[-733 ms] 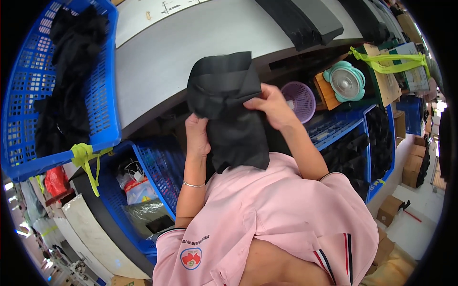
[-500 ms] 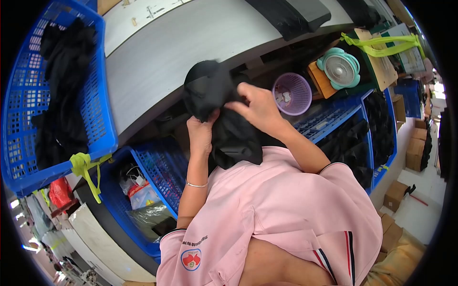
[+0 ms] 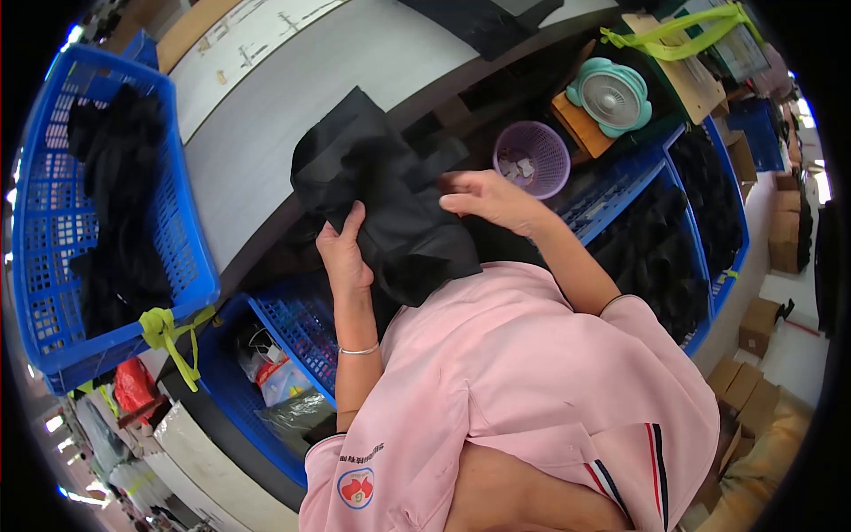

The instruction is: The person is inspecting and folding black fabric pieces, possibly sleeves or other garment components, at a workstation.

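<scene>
A piece of black cloth (image 3: pixel 412 222) hangs in front of me, its upper part spread over the table edge and its lower end against my pink shirt. My left hand (image 3: pixel 347 253) grips its left side, with the thumb on top and the other fingers mostly hidden beneath. At the right edge of the cloth is my right hand (image 3: pixel 501 206), thumb and fingers bent toward the fabric. Its fingertips are smeared by motion, so whether they pinch the cloth is unclear.
Black fabric lies in a blue basket (image 3: pixel 199 266) at the left. More blue crates (image 3: pixel 612 199) with black pieces stand at the right. A purple bin (image 3: pixel 557 160) and a turquoise fan (image 3: pixel 612 96) sit beyond my right hand. More black cloth (image 3: pixel 483 22) rests on the grey table (image 3: pixel 257 124).
The bunched cloth has opened out into a wider, flatter shape and shifted left. My left hand has moved slightly left with it. My right hand has moved a little right and down.
</scene>
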`<state>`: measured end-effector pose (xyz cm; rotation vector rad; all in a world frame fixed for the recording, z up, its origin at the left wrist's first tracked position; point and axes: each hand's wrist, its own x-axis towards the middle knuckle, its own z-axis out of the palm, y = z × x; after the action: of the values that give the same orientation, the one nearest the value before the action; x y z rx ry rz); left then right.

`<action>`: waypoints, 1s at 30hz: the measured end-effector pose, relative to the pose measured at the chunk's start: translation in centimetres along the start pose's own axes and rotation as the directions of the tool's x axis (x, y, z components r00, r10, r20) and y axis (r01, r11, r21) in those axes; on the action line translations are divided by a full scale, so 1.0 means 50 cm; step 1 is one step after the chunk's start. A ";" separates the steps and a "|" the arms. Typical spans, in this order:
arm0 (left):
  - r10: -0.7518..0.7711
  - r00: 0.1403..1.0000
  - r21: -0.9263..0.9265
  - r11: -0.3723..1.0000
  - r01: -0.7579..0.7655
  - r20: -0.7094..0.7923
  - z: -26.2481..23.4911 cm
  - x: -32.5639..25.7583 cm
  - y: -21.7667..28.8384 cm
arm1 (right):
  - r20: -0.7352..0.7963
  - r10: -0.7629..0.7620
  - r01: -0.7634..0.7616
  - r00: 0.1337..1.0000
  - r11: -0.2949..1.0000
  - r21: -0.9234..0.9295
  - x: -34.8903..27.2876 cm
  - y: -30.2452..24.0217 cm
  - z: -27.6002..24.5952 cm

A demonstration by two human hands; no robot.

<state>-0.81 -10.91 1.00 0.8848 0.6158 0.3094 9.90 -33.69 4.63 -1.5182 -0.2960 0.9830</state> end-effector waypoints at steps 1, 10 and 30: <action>-0.002 1.000 0.043 0.999 0.002 0.003 0.004 -0.005 -0.003 | 0.030 0.059 -0.057 0.998 0.997 -0.060 0.002 0.004 0.008; -0.232 0.946 -0.196 0.941 0.277 0.224 -0.009 -0.033 0.016 | -0.227 -0.192 0.257 0.955 0.917 0.306 -0.029 0.029 0.054; -0.265 0.919 0.000 0.961 0.278 0.292 0.121 -0.069 -0.099 | -0.390 -0.063 0.261 0.919 0.837 0.481 -0.226 0.161 0.012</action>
<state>0.24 -19.40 1.23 0.7743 0.4499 -0.0597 -0.14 -42.84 1.94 -1.1093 0.1062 0.5614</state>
